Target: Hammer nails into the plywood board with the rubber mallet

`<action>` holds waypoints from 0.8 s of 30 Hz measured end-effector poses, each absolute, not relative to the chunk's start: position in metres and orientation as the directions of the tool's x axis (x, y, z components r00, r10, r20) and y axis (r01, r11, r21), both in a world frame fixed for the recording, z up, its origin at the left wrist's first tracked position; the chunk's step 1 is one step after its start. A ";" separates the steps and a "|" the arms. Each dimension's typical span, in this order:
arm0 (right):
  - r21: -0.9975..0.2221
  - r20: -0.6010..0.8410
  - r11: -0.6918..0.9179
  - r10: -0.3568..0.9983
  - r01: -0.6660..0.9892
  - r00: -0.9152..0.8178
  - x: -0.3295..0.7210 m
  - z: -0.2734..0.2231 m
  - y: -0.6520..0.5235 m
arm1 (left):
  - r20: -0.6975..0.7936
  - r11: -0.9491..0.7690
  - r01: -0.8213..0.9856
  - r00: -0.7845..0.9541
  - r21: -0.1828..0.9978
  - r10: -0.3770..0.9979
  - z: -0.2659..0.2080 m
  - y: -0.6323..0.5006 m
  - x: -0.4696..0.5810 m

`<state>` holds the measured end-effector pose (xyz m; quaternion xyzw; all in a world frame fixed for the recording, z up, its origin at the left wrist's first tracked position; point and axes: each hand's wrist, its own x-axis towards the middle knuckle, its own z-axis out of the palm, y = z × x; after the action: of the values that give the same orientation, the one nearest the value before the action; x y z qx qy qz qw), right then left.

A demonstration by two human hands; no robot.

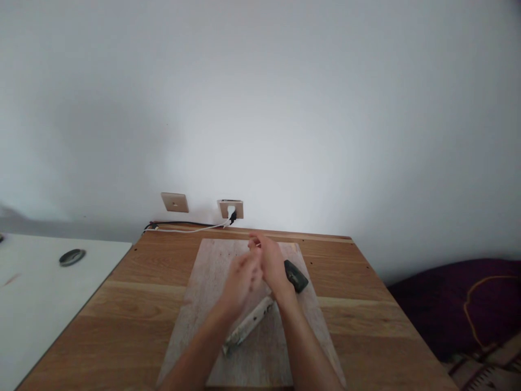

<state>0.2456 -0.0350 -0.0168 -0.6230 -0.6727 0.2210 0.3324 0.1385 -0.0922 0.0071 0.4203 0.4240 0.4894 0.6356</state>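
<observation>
My left hand (243, 274) is smeared by motion, and its fingers come up close to my right hand. My right hand (272, 262) has its fingers curled inward at the far part of a pale board (205, 288). What lies between the fingertips, if anything, is too small to make out. Under my wrists a long whitish piece with dark spots (249, 326) rests slantwise on the board. Just right of my right wrist sits a dark green-black block (296, 276), partly hidden by that hand.
The board lies on a wooden table (134, 304) against a white wall (309, 136). A white plug with cables (231, 212) sits in a wall socket. On the left is a white surface (36, 293) bearing a small dark oval dish (72, 257). Purple fabric (439, 304) lies at the right.
</observation>
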 end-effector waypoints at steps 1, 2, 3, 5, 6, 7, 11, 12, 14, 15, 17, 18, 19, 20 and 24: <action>-0.706 0.175 0.122 0.985 0.697 0.005 0.246 -0.018 -0.035 | -0.146 0.160 -0.393 0.066 0.906 0.987 0.002 -0.079 0.125; -0.704 0.177 0.118 0.984 0.700 0.012 0.247 -0.020 -0.034 | -0.151 0.129 -0.490 -0.005 0.862 0.988 -0.003 -0.068 0.110; -0.704 0.178 0.114 0.984 0.701 0.018 0.248 -0.021 -0.034 | -0.153 0.097 -0.548 -0.057 0.831 0.986 -0.007 -0.060 0.097; -0.709 0.177 0.112 0.984 0.697 0.021 0.250 -0.022 -0.033 | -0.187 0.099 -0.583 -0.093 0.806 0.978 -0.016 -0.056 0.082; -0.711 0.176 0.114 0.984 0.694 0.019 0.250 -0.023 -0.033 | -0.203 0.123 -0.579 -0.074 0.806 0.976 -0.020 -0.059 0.081; -0.712 0.176 0.117 0.984 0.692 0.015 0.250 -0.022 -0.033 | -0.216 0.159 -0.565 -0.036 0.810 0.976 -0.024 -0.064 0.084; -0.695 0.182 0.130 0.983 0.707 -0.002 0.249 -0.018 -0.033 | -0.235 0.284 -0.319 0.185 0.904 0.954 -0.045 -0.080 0.115; -0.681 0.188 0.131 0.982 0.720 -0.001 0.250 -0.016 -0.034 | -0.219 0.256 -0.169 0.210 0.952 0.953 -0.051 -0.080 0.121; -0.644 0.204 0.128 0.979 0.754 0.008 0.254 -0.013 -0.035 | -0.141 0.099 0.202 0.208 0.974 0.968 -0.063 -0.076 0.124; -0.626 0.212 0.126 0.977 0.769 0.012 0.257 -0.011 -0.035 | -0.087 0.005 0.375 0.204 0.927 0.975 -0.067 -0.073 0.123; -0.600 0.219 0.117 0.976 0.791 0.021 0.264 -0.008 -0.035 | -0.021 -0.123 0.608 0.225 0.784 0.974 -0.075 -0.067 0.116; -0.589 0.218 0.113 0.976 0.800 0.022 0.266 -0.007 -0.035 | -0.014 -0.158 0.668 0.245 0.728 0.969 -0.078 -0.064 0.112; -0.576 0.217 0.110 0.976 0.810 0.022 0.269 -0.006 -0.035 | -0.023 -0.185 0.701 0.276 0.689 0.961 -0.081 -0.063 0.109; -0.561 0.218 0.106 0.976 0.821 0.023 0.271 -0.006 -0.035 | -0.034 -0.209 0.715 0.310 0.667 0.950 -0.083 -0.061 0.107; -0.515 0.239 0.120 0.971 0.849 0.007 0.274 -0.007 -0.036 | -0.010 -0.294 0.675 0.408 0.677 0.913 -0.087 -0.060 0.107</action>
<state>0.2740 -0.0363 -0.0069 -0.6539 -0.6958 0.1107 0.2757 0.1067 -0.0600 -0.0874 0.7808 0.5083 0.1936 0.3074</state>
